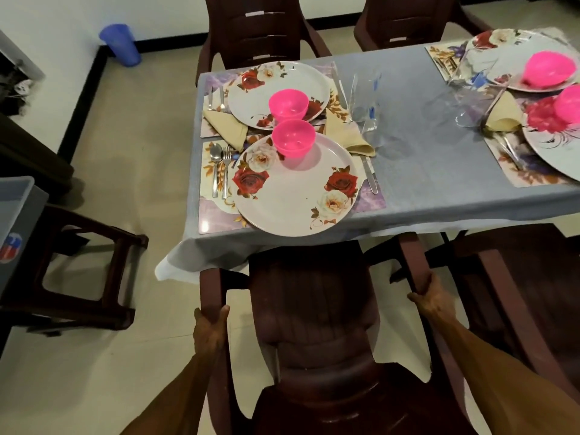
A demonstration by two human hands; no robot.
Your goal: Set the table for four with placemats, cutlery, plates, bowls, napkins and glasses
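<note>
Nearest me, my left hand (209, 324) gripped the left armrest of the dark plastic chair (314, 324), and my right hand (428, 296) was clenched round the right armrest; neither held tableware. The chair stood at the near edge of the bench (423, 171), its seat partly under the overhanging cloth. I judged it light and stiff, best moved by both armrests together.

Just beyond it lay the near left setting: a rose-patterned plate (295, 186) on a placemat (216, 215), overhanging the mat's near edge, a pink bowl (293, 138) on its far rim, a spoon and fork (219, 171) to its left, a knife (370, 177) to its right and a folded napkin (348, 133) beside that. The plate and bowl looked like light, hard plastic, likely to slide on a glossy mat, so I would lift the plate by its rim.

Farther off lay a second such setting, with blurred clear glasses (364, 102) to its right. Two more settings sat at the far right, partly cut off. The glasses I judged fragile and best held low around the body.
</note>
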